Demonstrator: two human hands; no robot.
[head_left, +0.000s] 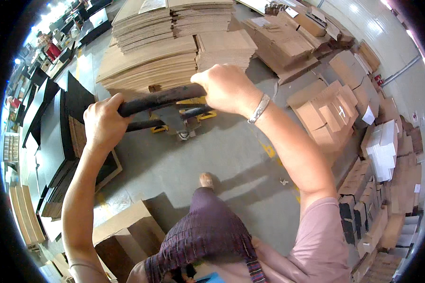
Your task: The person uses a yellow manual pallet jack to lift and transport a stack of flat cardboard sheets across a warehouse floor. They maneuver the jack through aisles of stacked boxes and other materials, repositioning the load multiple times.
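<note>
Both my hands grip the black handlebar [163,98] of what looks like a yellow pallet jack [200,114]. At its left end my left hand [105,118] is wrapped round the bar. My right hand [225,92] closes over the right end, with a bracelet [259,108] on that wrist. Just beyond the handle stand tall stacks of flat cardboard sheets [148,66]. Whether the jack's forks lie under those stacks is hidden.
Stacked black panels [52,141] stand close on the left. An opened cardboard box [127,231] sits at the lower left. Folded cartons [326,113] and cardboard bundles [368,203] line the right side. Grey floor [160,162] with yellow markings shows between. A person in red [51,48] is far left.
</note>
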